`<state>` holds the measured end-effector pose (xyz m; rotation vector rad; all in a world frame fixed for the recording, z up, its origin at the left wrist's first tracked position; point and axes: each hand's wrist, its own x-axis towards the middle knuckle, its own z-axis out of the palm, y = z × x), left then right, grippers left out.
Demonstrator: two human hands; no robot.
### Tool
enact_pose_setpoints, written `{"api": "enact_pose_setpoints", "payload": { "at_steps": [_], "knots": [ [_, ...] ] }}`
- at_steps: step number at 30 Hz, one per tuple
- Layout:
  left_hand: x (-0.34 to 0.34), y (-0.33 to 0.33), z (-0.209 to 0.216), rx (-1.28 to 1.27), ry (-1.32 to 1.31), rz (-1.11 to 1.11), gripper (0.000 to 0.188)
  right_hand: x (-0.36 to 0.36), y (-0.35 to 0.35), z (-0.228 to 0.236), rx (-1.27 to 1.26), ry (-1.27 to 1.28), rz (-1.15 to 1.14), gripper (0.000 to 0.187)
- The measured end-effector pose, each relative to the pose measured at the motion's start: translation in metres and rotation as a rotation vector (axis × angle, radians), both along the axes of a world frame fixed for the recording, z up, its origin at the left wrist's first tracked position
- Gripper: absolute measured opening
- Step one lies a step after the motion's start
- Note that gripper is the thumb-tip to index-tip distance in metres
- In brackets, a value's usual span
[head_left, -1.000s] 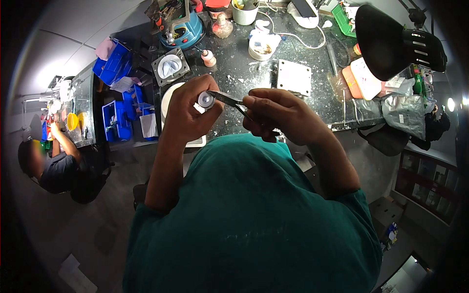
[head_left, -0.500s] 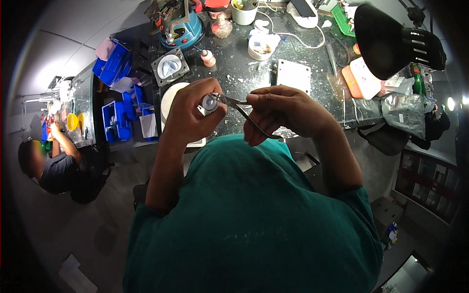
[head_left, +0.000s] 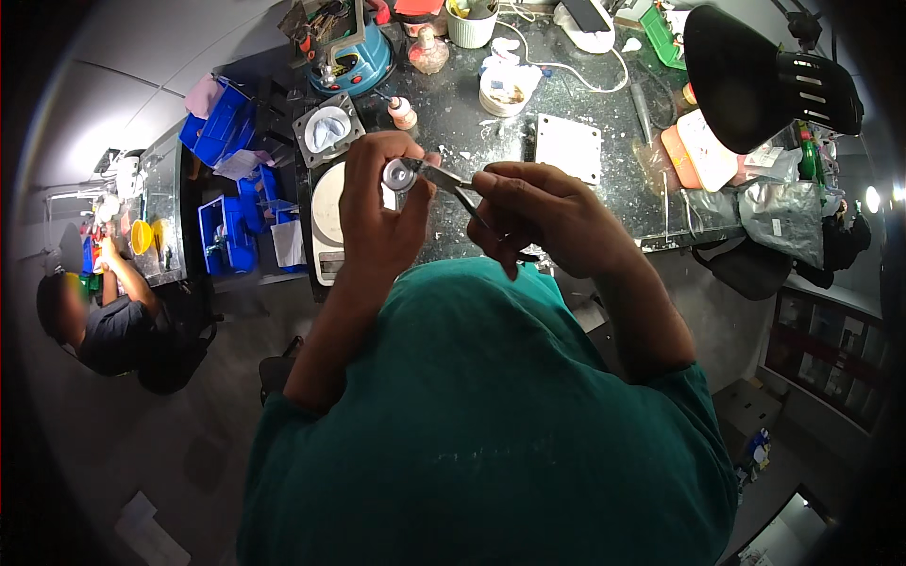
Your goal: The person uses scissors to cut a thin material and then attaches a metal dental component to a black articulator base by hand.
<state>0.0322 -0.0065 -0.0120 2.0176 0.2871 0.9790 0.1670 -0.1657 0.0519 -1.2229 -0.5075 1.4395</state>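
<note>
My left hand (head_left: 385,203) is closed round a small round silvery-grey piece (head_left: 398,175) with a knob in its middle; what lies under the piece is hidden by the fingers. My right hand (head_left: 543,212) grips metal pliers (head_left: 460,191), the thumb along the upper handle and the fingers curled round the lower one. Their jaws reach left to the rim of the round piece. Whether they bite on it is too small to tell.
Beside my left wrist stands a white scale (head_left: 327,264). Behind lie a white square plate (head_left: 568,149), a white tub (head_left: 505,92) and a pink bottle (head_left: 402,115). A black lamp (head_left: 741,80) overhangs the right. Another person (head_left: 118,321) sits far left.
My left hand has turned more upright and shifted slightly right with the round piece, uncovering more of the scale. The pliers' handles sit nearer together in my right hand.
</note>
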Motion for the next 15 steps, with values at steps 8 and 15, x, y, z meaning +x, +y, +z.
{"api": "enact_pose_setpoints", "payload": {
  "at_steps": [8,15],
  "knots": [
    [-0.0036,0.0007,-0.0008,-0.083,0.001,-0.058,0.017,0.0006,-0.002,0.0063,-0.006,0.122,0.031,0.042],
    [-0.0045,0.0011,0.0006,-0.079,-0.005,-0.08,0.016,0.0022,0.0006,0.005,-0.018,0.139,0.066,0.044]
  ]
}}
